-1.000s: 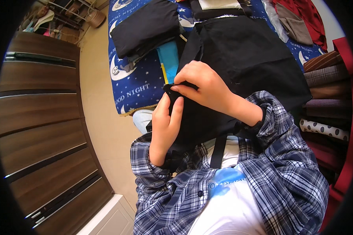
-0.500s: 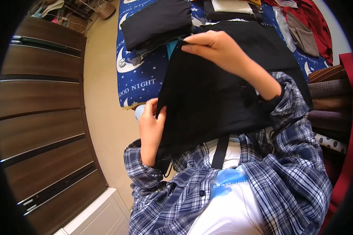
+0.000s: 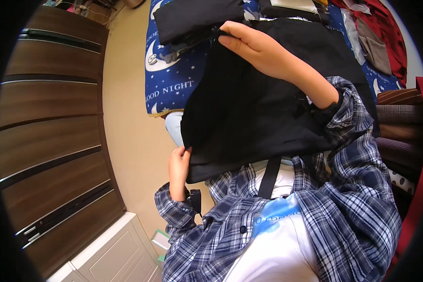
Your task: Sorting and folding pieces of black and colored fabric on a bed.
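A black garment hangs spread in front of me, over the edge of a bed. My left hand pinches its lower left corner near my chest. My right hand grips its upper edge farther out, above the bed. Between the two hands the cloth is stretched flat. A blue bedsheet with moons and stars lies under it.
A folded black cloth lies on the bed at the top. Red and brown clothes lie at the bed's right. Dark wooden wardrobe doors stand on the left, a white cabinet below, beige floor between.
My hands were together on one spot of the garment. They have moved apart, the right one up and away, the left one down, and the cloth has spread out.
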Motion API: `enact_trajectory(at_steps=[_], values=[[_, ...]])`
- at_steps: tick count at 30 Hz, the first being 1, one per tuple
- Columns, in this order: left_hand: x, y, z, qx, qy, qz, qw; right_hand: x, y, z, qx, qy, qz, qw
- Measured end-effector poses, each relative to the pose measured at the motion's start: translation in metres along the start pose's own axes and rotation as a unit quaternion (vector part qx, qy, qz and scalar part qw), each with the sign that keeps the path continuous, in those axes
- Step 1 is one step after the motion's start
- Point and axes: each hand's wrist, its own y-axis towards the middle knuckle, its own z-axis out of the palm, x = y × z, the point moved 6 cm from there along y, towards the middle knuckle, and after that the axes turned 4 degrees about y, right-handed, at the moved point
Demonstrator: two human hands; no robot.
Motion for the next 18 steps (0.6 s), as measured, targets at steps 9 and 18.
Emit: enact_trajectory(at_steps=[9, 18], values=[[-0.085, 0.001, -0.034, -0.104, -0.026, 0.163, 0.981, 0.016, -0.037, -0.008, 0.089, -0.077, -0.014, 0.993], [-0.23, 0.007, -0.057, -0.148, -0.214, 0.313, 0.913, 0.03, -0.035, -0.002, 0.015, -0.066, -0.019, 0.998]])
